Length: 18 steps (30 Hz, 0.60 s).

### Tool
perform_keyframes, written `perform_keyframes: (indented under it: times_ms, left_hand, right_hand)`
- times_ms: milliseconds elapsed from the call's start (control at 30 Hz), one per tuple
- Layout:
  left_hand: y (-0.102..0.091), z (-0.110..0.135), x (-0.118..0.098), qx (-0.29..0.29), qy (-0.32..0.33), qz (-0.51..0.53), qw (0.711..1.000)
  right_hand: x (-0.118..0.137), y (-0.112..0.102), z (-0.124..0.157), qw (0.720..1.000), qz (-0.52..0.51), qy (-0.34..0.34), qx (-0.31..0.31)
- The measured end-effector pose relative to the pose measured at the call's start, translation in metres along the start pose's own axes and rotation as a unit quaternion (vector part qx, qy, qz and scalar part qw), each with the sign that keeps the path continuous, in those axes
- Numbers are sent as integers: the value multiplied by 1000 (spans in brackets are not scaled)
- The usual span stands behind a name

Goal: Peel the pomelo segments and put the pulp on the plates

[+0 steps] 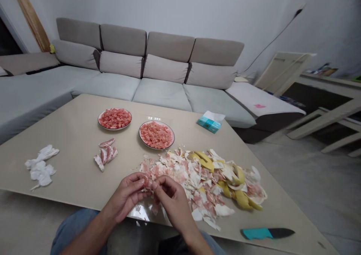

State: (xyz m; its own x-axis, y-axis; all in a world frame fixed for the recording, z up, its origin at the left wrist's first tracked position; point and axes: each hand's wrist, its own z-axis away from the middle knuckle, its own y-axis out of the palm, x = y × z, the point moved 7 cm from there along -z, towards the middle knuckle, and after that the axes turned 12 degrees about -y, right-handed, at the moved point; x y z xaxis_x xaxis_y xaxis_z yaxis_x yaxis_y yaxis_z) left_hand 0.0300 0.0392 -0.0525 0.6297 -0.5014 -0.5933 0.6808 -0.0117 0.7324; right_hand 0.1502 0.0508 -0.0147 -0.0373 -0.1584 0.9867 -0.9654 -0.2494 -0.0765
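The left hand (126, 195) and right hand (173, 198) meet over the near edge of the glossy cream surface (76, 142), with a small, pink, moist-looking piece of citrus flesh (146, 183) between them. The left fingers pinch it from one side; the right thumb and forefinger are closed at its other side, apparently on its edge. It lies directly between the two sets of fingertips, neither hand clearly nearer; the fingers cover too much of it to tell its long axis.

Just right of the right fingers and beyond them spreads a loose heap of white pith, pale pink membrane and yellow-green rind (194, 176). Farther right, near the same edge, lies a knife with a teal handle and dark blade (258, 233), its handle towards the fingers and its tip pointing away.

Beyond the left fingers, to their left, sit several pink citrus wedges with whitish skin (105, 155); well left of these is crumpled white tissue (42, 168). Farther ahead of the fingers, two round, dark-rimmed white plates (173, 135) bear mounds of pink flesh pieces (156, 135). Ahead and right stands a turquoise tissue box (209, 124), with a grey fabric sofa (162, 93) behind.
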Motion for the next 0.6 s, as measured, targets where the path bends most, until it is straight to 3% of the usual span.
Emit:
perform_keyframes:
  times_ms: [233, 367, 500, 600]
  left_hand:
    - [-2, -1, 2, -7, -6, -2, 1000]
    - [2, -2, 7, 31, -29, 39, 998]
    - [7, -2, 13, 68, -55, 89, 992]
    - [8, -1, 11, 65, -54, 57, 995]
  right_hand:
    - [-2, -2, -2, 1000, 2, -14, 3]
    - [2, -3, -2, 1000, -2, -22, -20]
    - [-2, 3, 0, 995, -100, 25, -14]
    - [-7, 4, 0, 990, -133, 56, 6]
